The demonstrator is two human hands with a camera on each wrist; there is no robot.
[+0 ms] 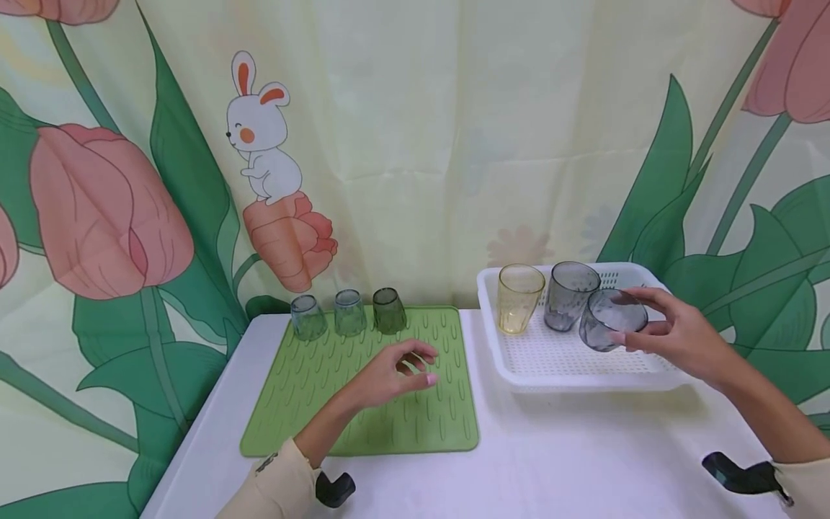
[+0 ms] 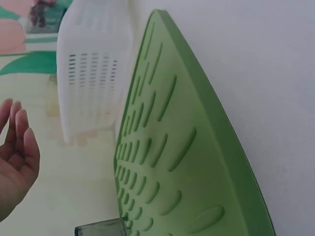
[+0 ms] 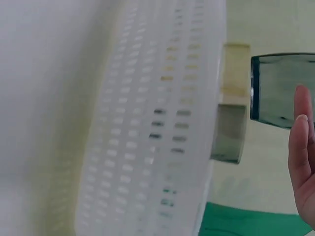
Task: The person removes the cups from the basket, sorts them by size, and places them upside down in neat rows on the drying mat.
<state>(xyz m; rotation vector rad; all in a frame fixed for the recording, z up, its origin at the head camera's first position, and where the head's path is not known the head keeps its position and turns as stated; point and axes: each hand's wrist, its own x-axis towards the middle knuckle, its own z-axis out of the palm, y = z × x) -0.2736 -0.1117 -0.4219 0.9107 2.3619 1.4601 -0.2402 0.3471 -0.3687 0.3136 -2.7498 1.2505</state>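
Observation:
The right hand [image 1: 687, 337] holds a bluish-grey glass [image 1: 612, 318] between thumb and fingers, tilted, over the right part of a white perforated basket [image 1: 519, 380]. In the right wrist view the fingers [image 3: 300, 152] lie against that glass [image 3: 278, 88]. Left of it in the basket stand a grey glass [image 1: 569, 295] and a yellow glass [image 1: 520, 299]. The left hand [image 1: 389, 373], fingers loosely bent and holding nothing, hovers over a green ridged mat [image 1: 441, 425]. Along the mat's back edge are a bluish glass [image 1: 308, 317], another bluish glass [image 1: 350, 313] and a dark grey-green glass [image 1: 389, 311].
A white cloth [image 1: 551, 461] covers the table. Behind it hangs a curtain [image 1: 402, 144] printed with tulips and a rabbit. The basket stands to the right of the mat, a narrow strip of cloth between them.

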